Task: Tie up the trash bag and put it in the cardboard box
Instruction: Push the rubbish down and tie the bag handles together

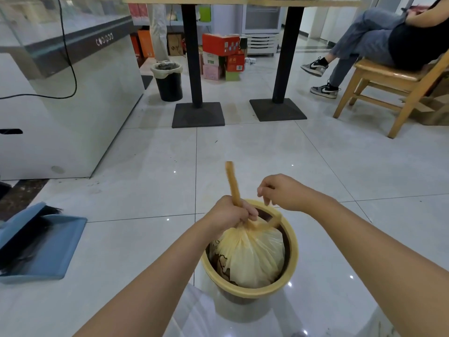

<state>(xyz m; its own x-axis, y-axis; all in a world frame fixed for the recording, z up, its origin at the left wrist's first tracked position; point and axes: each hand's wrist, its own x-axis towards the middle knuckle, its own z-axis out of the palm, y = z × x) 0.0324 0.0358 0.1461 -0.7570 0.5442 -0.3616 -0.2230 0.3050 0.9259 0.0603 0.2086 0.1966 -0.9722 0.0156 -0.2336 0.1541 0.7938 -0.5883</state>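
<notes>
A full pale-yellow trash bag [252, 256] sits inside a small brown bin with a yellow rim [295, 251] on the tiled floor, low in the view. My left hand [229, 215] is shut around the bag's gathered neck, and one twisted strip of the bag [232, 183] sticks up from it. My right hand [281, 192] is just right of it, above the bin's far rim, pinching the other twisted strip, which runs down to the neck. Cardboard boxes [221, 57] are stacked far back under the table.
A blue dustpan with a black brush [36, 246] lies at the left. A white display counter [60, 105] stands beyond it. Two black table pedestals [198, 114] and a second lined bin [168, 80] stand ahead. A person sits on a wooden chair [388, 79] at the right.
</notes>
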